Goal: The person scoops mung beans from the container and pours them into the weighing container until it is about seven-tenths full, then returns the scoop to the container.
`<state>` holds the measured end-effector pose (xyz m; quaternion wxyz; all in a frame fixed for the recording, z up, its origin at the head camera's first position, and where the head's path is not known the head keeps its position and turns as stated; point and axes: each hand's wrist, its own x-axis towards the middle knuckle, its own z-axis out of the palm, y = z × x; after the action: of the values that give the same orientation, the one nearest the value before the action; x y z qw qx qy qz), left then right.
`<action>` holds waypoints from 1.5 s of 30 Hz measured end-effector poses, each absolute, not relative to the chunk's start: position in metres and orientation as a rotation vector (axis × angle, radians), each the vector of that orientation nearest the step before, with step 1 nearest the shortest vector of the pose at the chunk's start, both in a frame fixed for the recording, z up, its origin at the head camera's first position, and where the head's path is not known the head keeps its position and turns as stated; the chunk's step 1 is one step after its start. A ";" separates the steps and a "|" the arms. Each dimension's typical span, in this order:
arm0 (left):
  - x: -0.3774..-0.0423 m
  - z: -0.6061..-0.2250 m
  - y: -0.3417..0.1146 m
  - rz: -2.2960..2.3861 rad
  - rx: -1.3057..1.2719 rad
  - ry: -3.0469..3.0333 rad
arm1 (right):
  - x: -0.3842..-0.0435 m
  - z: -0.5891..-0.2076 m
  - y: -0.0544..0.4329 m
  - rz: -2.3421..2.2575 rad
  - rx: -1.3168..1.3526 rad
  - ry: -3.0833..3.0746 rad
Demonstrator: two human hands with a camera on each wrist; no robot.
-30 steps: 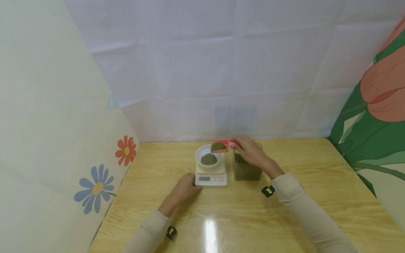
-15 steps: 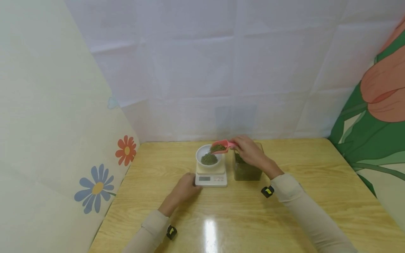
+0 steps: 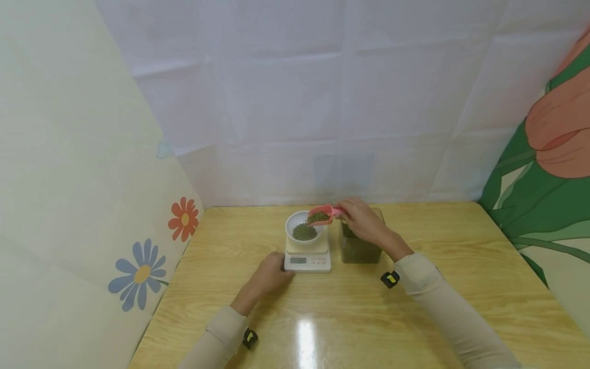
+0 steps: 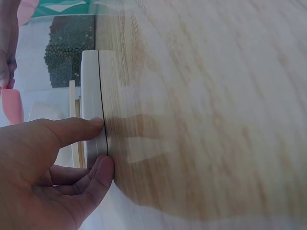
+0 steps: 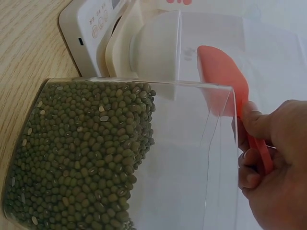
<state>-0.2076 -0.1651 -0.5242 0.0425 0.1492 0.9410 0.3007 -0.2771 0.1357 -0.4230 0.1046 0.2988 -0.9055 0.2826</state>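
Three lots of green beans (image 3: 304,233) show: a mound in the bowl (image 5: 153,45), a load in the scoop (image 5: 220,67) and a deep bank in the tub (image 3: 361,252). Bowl on scale (image 3: 308,266), scale on bench (image 3: 350,312); the tub stands just beside the scale, at about three o'clock from it. The right hand (image 3: 362,220) pinches the scoop's handle between thumb and bent fingers, its lip above the bowl's rim at two o'clock. The left hand (image 3: 271,272) grips the scale's corner at seven o'clock, thumb on the front edge, other fingers bent along the side.

As I judge it, the work is part-way: scale set out, bowl placed, some beans already in. What seems left is the scoop's load, or however much of it is wanted. Whether beans are dropping from the lip just now, I cannot tell; the display (image 3: 298,260) is too small to read, so how near the weight is to enough stays unknown.
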 end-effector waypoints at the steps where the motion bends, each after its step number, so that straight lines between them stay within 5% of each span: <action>1: -0.208 -0.524 -0.165 0.918 0.463 2.881 | -0.277 -0.423 0.136 0.830 0.882 -2.670; 45: -0.207 -0.523 -0.165 0.936 0.414 2.853 | -0.274 -0.414 0.131 0.668 0.914 -2.696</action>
<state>-0.2074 -0.1649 -0.5234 0.0551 0.1362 0.9398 0.3085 -0.2741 0.1315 -0.4136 0.1084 0.3106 -0.9166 0.2272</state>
